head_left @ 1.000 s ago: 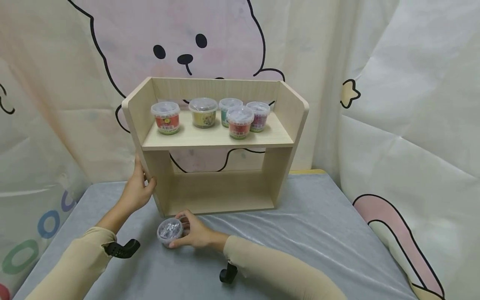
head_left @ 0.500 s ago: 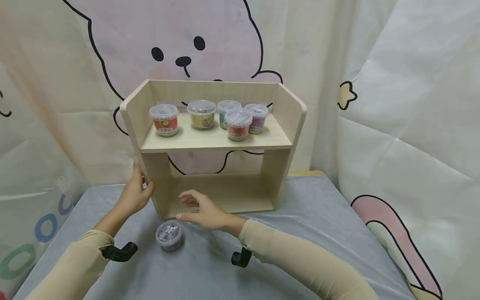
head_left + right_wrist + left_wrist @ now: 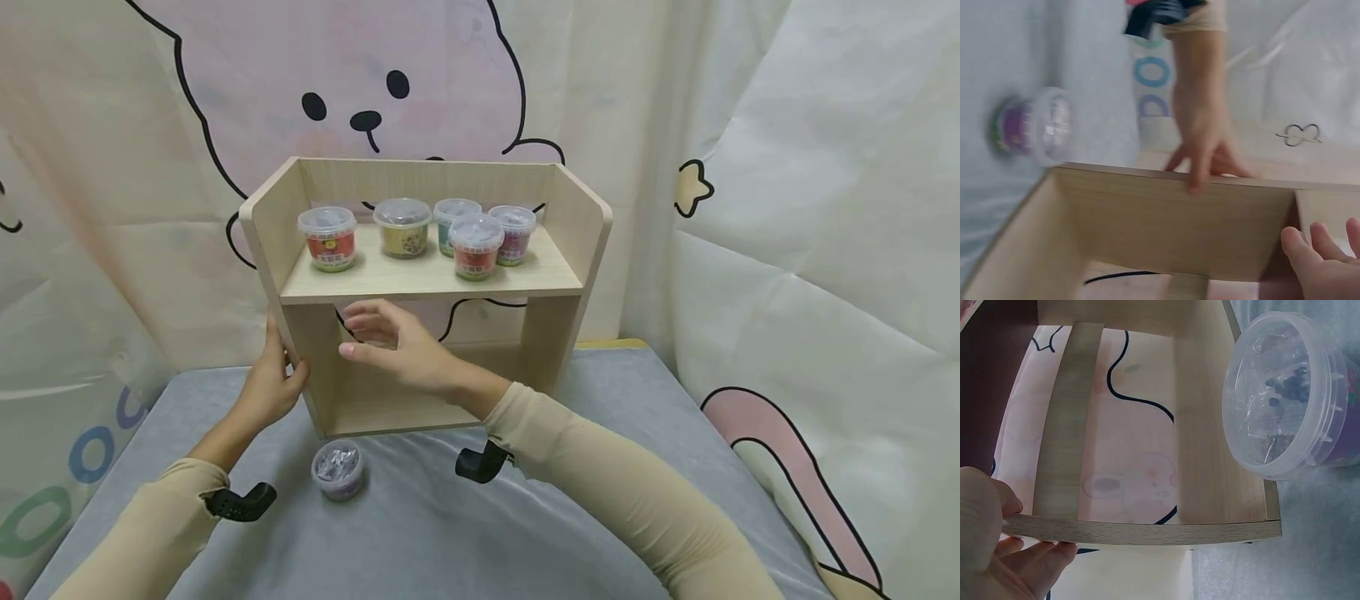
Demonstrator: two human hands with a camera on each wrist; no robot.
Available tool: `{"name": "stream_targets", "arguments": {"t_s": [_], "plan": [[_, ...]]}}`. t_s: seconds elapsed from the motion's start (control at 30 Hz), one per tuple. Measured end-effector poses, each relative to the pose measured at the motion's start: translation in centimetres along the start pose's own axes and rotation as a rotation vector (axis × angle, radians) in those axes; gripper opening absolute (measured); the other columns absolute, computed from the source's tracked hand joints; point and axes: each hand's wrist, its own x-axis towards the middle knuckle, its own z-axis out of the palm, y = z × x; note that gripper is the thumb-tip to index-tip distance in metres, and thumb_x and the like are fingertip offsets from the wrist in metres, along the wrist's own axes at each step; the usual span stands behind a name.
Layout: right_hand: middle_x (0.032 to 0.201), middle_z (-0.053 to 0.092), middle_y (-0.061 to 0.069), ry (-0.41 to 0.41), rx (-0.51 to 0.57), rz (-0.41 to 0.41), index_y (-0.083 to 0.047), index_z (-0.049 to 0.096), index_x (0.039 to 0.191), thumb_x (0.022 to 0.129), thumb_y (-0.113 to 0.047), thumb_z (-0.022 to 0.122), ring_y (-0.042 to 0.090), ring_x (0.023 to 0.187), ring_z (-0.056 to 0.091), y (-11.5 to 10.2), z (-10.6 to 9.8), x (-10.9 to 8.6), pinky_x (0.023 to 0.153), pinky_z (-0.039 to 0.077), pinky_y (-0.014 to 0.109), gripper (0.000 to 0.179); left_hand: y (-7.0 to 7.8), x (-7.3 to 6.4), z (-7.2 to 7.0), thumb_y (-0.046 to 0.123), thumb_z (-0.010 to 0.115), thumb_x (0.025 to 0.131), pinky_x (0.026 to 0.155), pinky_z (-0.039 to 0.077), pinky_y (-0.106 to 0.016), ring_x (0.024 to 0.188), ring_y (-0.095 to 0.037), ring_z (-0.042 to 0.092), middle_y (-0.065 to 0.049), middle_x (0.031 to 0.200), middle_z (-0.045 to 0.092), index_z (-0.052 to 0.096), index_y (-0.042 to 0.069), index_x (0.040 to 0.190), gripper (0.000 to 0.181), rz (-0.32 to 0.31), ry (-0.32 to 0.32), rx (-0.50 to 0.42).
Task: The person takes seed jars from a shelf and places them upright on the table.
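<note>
My left hand grips the left side panel of a small two-tier wooden shelf. In the left wrist view its thumb and fingers lie on either side of the panel's edge. My right hand holds nothing, its fingers relaxed and slightly bent, in front of the shelf's lower opening and just under the upper board. A lidded plastic tub with a purple label stands on the table before the shelf's left foot; clear wrapping shows through its lid.
On the upper board stand several similar tubs: a red one at left, a yellow one, then a teal one, another red one and a purple one grouped at right. A grey cloth covers the table.
My right hand has let go of the purple tub, leaving it on the table, and has risen to just below the upper board. My left hand keeps its grip on the shelf.
</note>
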Motion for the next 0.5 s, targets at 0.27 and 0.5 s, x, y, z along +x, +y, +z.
{"name": "stream_targets", "arguments": {"t_s": [0.27, 0.5], "plan": [[0.15, 0.051, 0.02, 0.153, 0.073, -0.043, -0.004, 0.041, 0.148, 0.1, -0.013, 0.059, 0.03, 0.141, 0.05, -2.4, -1.5, 2.4, 0.112, 0.046, 0.033, 0.052, -0.2, 0.1, 0.0, -0.003, 0.05, 0.094, 0.088, 0.05, -0.071, 0.122, -0.066, 0.05, -0.045, 0.142, 0.042, -0.004, 0.017, 0.16, 0.088, 0.023, 0.017, 0.015], [0.152, 0.05, 0.013, 0.267, 0.065, 0.016, -0.013, 0.044, 0.149, 0.1, -0.023, 0.062, 0.025, 0.144, 0.048, -2.6, -2.2, 5.0, 0.116, 0.043, 0.039, 0.053, -0.4, 0.2, 0.0, -0.001, 0.051, 0.094, 0.087, 0.051, -0.071, 0.121, -0.065, 0.051, -0.045, 0.142, 0.043, -0.003, 0.015, 0.159, 0.086, 0.013, 0.004, 0.042]]}}
